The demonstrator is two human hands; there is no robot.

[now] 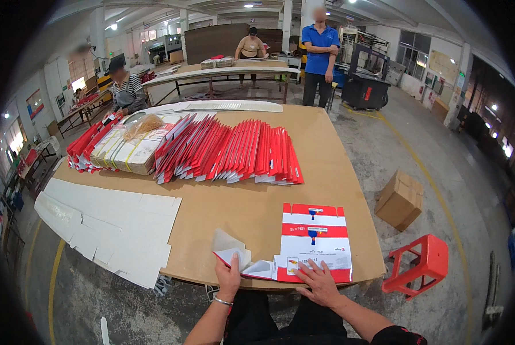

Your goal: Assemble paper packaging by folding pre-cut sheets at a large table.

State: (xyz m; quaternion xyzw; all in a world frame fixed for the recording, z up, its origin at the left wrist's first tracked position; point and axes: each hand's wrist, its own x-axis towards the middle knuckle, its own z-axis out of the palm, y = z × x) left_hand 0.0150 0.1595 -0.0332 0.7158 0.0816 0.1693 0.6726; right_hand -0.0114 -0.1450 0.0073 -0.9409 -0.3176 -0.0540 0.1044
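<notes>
A flat red-and-white printed carton blank (315, 244) lies at the near edge of the table, with small blue pictures on it. My right hand (319, 283) rests on its lower part, fingers spread flat. At the blank's left end, my left hand (229, 277) grips a folded-up flap (232, 252), thumb on its inner white face. A bracelet circles the left wrist. Farther back, a long leaning row of red folded cartons (240, 149) stretches across the table.
Among the cartons sits a strapped white bundle (125, 150). White cardboard sheets (108, 218) cover the table's left side. On the floor to the right are a red stool (421, 264) and a brown box (400, 199). A person in blue (321, 49) stands beyond the table.
</notes>
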